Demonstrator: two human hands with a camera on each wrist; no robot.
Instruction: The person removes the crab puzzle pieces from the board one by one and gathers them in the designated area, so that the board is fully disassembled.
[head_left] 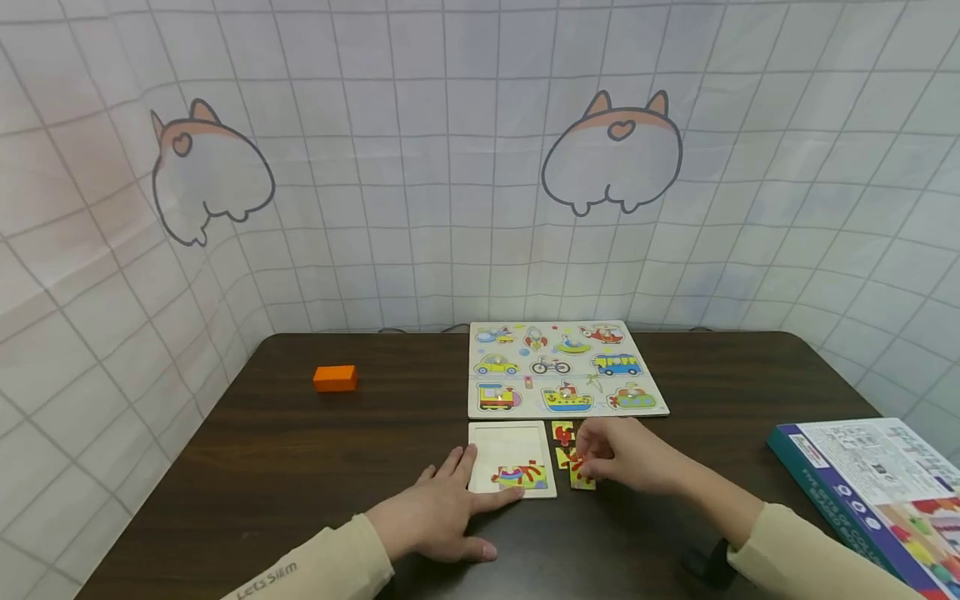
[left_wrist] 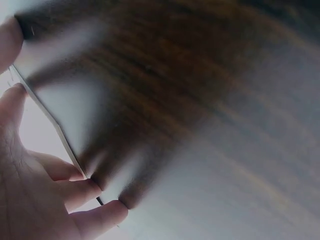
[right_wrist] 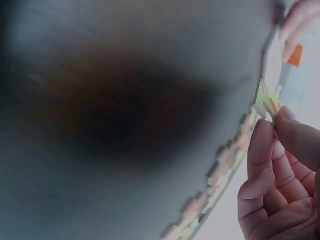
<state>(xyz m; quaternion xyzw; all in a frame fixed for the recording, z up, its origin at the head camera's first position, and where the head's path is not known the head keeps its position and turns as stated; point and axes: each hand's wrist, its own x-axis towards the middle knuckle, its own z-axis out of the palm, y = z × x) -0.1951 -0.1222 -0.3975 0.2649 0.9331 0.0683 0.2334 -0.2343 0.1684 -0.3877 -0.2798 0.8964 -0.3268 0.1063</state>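
A small white puzzle tray [head_left: 504, 442] lies on the dark table, with joined yellow, red and rainbow-coloured pieces [head_left: 528, 477] along its lower right. My left hand [head_left: 438, 515] rests with spread fingers over the tray's left and lower edges, its thumb out on the table. In the left wrist view, the fingers [left_wrist: 82, 192] reach across the tray's rim. Just right of the tray, my right hand [head_left: 630, 454] pinches a yellow-green jigsaw piece [right_wrist: 267, 100] between thumb and index finger. Near it lie loose jigsaw pieces [head_left: 562, 432], partly hidden by the hand.
Behind the tray lies a white peg puzzle board [head_left: 531, 385] with vehicle pictures. An orange block [head_left: 335, 378] sits at the table's left. On the right is a blue-edged puzzle box [head_left: 877, 475], near the right sleeve. White gridded cloth [head_left: 465, 183] surrounds the table's back and sides.
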